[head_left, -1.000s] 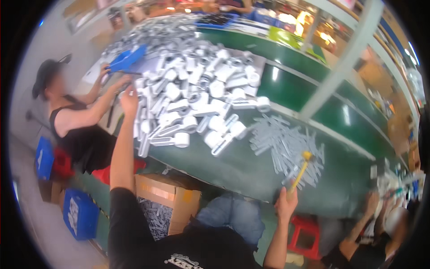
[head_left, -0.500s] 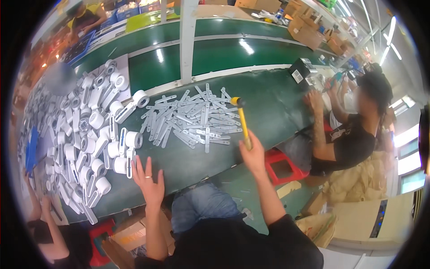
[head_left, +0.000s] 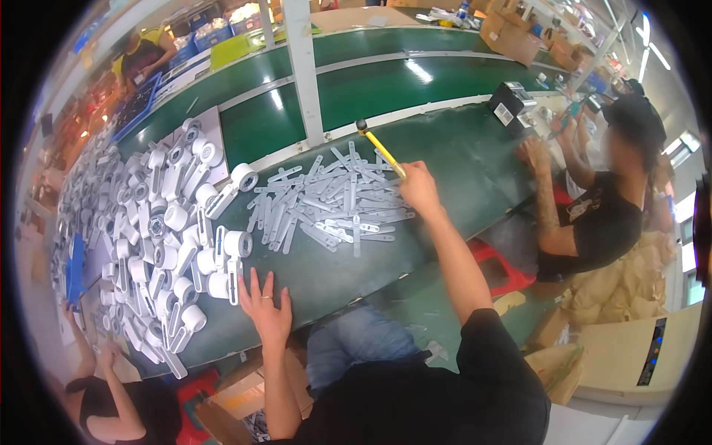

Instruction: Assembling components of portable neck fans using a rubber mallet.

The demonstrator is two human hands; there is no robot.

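Note:
My right hand [head_left: 421, 187] grips the end of a hammer's yellow handle [head_left: 384, 154]. The hammer's dark head [head_left: 361, 124] points away from me, above the far side of the green-topped table [head_left: 460, 159]. Below and left of it lies a heap of flat grey metal strips [head_left: 326, 204] with holes in their ends. Fingers spread, my left hand [head_left: 268, 308] rests at the table's near side with nothing in it. Just beyond its fingertips stand white handle-like parts with round drum ends [head_left: 236, 245], the edge of a large pile [head_left: 159, 222].
A white post [head_left: 304, 74] rises behind the table, beside a green conveyor [head_left: 371, 89]. To the right, a person in black [head_left: 593, 215] works near a black box [head_left: 510, 104] and a red stool [head_left: 504, 267]. Another person's arms [head_left: 111, 386] show at lower left. An open carton [head_left: 252, 393] sits beneath.
My right hand has carried the hammer farther from me, and its head now lies more to the left and away. My left hand stays open by the white parts; the whole view has shifted slightly.

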